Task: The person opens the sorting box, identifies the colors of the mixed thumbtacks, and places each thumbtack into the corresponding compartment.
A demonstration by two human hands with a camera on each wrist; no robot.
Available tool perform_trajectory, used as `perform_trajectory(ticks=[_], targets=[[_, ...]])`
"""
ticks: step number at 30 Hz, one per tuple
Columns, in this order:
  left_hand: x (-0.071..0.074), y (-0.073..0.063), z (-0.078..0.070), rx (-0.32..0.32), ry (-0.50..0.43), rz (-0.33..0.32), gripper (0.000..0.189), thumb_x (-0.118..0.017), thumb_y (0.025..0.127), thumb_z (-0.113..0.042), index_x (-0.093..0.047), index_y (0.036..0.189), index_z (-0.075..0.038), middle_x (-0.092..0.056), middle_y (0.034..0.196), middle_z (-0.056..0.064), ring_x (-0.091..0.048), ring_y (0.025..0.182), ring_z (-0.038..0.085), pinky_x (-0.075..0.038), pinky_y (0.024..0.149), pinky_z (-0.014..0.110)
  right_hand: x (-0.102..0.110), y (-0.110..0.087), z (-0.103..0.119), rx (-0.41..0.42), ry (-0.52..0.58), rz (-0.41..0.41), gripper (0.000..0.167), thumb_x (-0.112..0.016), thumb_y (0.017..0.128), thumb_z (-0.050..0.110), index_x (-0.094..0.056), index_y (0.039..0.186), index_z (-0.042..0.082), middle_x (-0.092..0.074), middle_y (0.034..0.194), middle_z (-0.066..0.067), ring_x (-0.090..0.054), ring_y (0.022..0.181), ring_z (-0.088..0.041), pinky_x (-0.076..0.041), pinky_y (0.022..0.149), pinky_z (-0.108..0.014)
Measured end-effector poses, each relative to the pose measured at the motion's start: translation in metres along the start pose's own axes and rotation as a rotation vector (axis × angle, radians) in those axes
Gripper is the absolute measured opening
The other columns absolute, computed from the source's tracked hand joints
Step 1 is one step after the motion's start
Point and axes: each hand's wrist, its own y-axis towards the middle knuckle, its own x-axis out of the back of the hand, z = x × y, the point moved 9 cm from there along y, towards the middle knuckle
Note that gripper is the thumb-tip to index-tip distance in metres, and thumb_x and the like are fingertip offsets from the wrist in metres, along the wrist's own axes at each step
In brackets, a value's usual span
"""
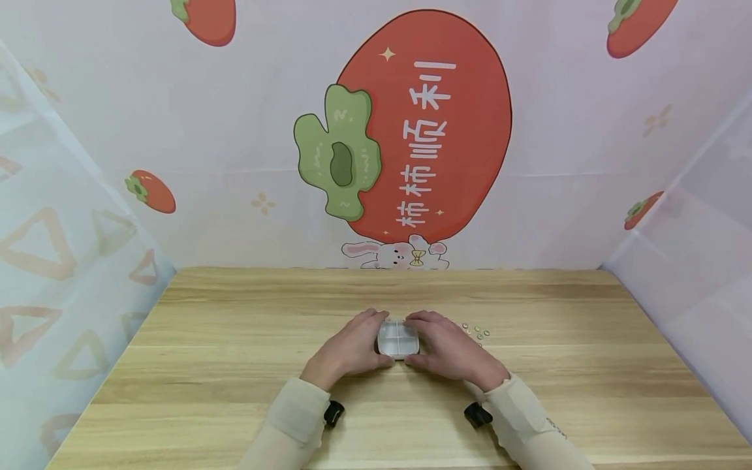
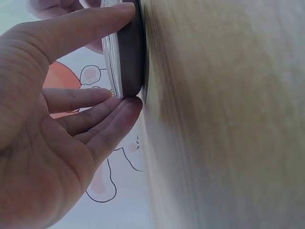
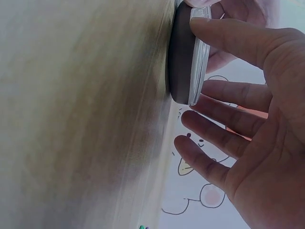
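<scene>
Between both hands lies a small pill box (image 1: 398, 341) with a four-part white inside. From the side, the wrist views show its dark grey body (image 2: 131, 52) and a clear layered lid edge (image 3: 199, 57) on top. My left hand (image 1: 354, 344) grips the left side, thumb on the near edge and fingertips at the far one. My right hand (image 1: 444, 344) holds the right side, its thumb (image 3: 214, 28) on the lid edge and index fingertip at the far corner. The other right fingers extend past the box. The box is close over the wooden table (image 1: 399, 418).
Several small round pieces (image 1: 478, 329) are scattered on the table right of my right hand. A printed cloth wall (image 1: 235, 130) stands behind the table's back edge, with side walls left and right. Each wrist carries a black camera (image 1: 333, 413).
</scene>
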Motion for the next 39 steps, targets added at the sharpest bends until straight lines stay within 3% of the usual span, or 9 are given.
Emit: perform_trajectory(ticks=[14, 20, 28, 39], targets=[[-0.001, 0.0, 0.002, 0.024, -0.018, 0.014, 0.086, -0.088, 0.081, -0.03, -0.045, 0.149, 0.0, -0.044, 0.153, 0.019, -0.036, 0.145, 0.035, -0.035, 0.115, 0.049, 0.003, 0.0, 0.0, 0.042, 0.039, 0.014, 0.052, -0.083, 0.086, 0.025, -0.066, 0.128, 0.001, -0.062, 0.132, -0.011, -0.058, 0.122, -0.029, -0.047, 0.104, -0.048], [-0.001, -0.001, 0.003, 0.023, -0.025, 0.014, 0.085, -0.087, 0.082, -0.03, -0.045, 0.149, 0.0, -0.044, 0.153, 0.02, -0.036, 0.145, 0.035, -0.035, 0.115, 0.05, 0.005, -0.002, -0.003, 0.028, 0.103, 0.043, 0.054, -0.078, 0.091, 0.03, -0.062, 0.134, 0.001, -0.06, 0.136, -0.012, -0.055, 0.128, -0.031, -0.045, 0.106, -0.051], [-0.001, -0.001, 0.002, 0.017, -0.036, 0.019, 0.086, -0.087, 0.082, -0.031, -0.044, 0.15, 0.0, -0.043, 0.153, 0.02, -0.036, 0.145, 0.035, -0.035, 0.114, 0.051, 0.007, -0.002, -0.003, 0.016, 0.092, 0.048, 0.054, -0.077, 0.092, 0.033, -0.063, 0.134, 0.002, -0.06, 0.136, -0.011, -0.056, 0.126, -0.031, -0.045, 0.105, -0.052], [0.003, -0.001, 0.004, 0.009, -0.068, 0.014, 0.089, -0.088, 0.079, -0.037, -0.046, 0.148, 0.0, -0.05, 0.145, 0.015, -0.05, 0.13, 0.031, -0.043, 0.109, 0.047, 0.018, -0.003, -0.004, 0.02, 0.021, -0.018, 0.047, -0.087, 0.082, 0.027, -0.072, 0.123, 0.009, -0.065, 0.125, -0.004, -0.059, 0.116, -0.025, -0.05, 0.1, -0.047]])
